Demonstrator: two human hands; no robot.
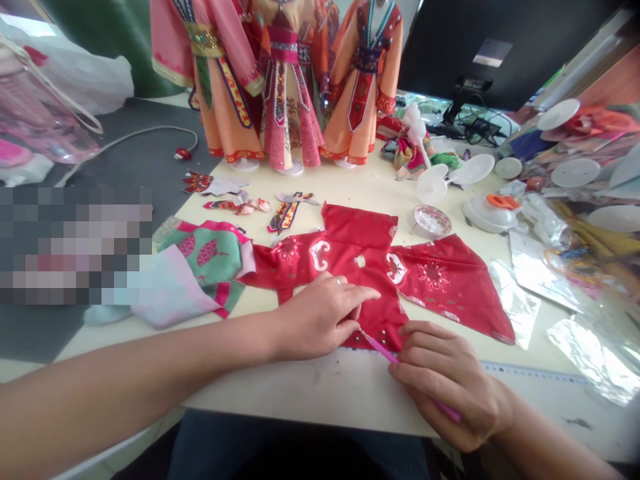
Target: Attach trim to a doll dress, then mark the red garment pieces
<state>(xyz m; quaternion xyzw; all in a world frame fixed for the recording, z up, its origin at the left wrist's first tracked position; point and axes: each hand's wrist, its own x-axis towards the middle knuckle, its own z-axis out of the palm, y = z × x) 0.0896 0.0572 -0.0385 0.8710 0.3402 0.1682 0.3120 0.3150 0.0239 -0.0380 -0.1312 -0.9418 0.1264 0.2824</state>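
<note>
A small red doll-sized garment (370,240) lies spread on the table, with white embroidered motifs and wide sleeves. My left hand (320,317) rests on its lower part, index finger stretched out and thumb apart from it. Between the fingers of my right hand (450,380) is a pink pen-like tool (381,348). The narrow tip of this tool is close to my left thumb, over the lower edge of the garment. Several small pearl-like beads (384,333) dot the red cloth there. A shallow round dish (433,221) with small pale bits stands beyond the right sleeve.
Several dressed dolls (290,100) stand at the back. A green and pink garment (207,253) lies at left, near cut trim pieces (285,215). White discs (473,170), scraps and plastic film (595,353) crowd the right side. A ruler (530,375) lies along the front, a dark monitor (495,47) behind.
</note>
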